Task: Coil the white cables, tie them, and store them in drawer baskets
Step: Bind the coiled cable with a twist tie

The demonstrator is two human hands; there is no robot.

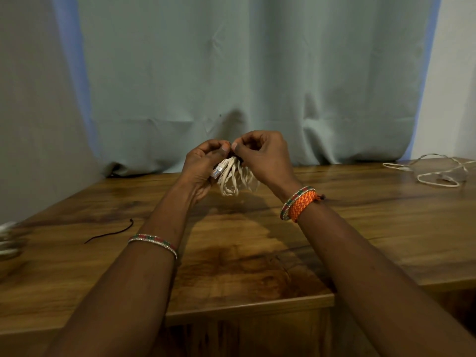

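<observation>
Both hands are raised above the middle of the wooden surface (231, 253), meeting at a coiled white cable (235, 179) that hangs in loops between them, clear of the wood. The left hand (203, 166) is closed round the bundle, with the clear plug (218, 170) jutting from its grip. The right hand (260, 153) has thumb and forefinger pinched at the top of the coil, where something dark shows, apparently a tie, though it is too small to confirm. My judgement: coiling of this cable is done and the tying step is in hand. The next move calls for the tie to be drawn snug without letting the loops spring loose. A spare black tie (110, 231) lies at nine o'clock of the hands; a loose white cable (435, 173) waits uncoiled at three o'clock, well apart. At the far nine o'clock edge sits a blurred object, possibly a basket; I cannot tell.
</observation>
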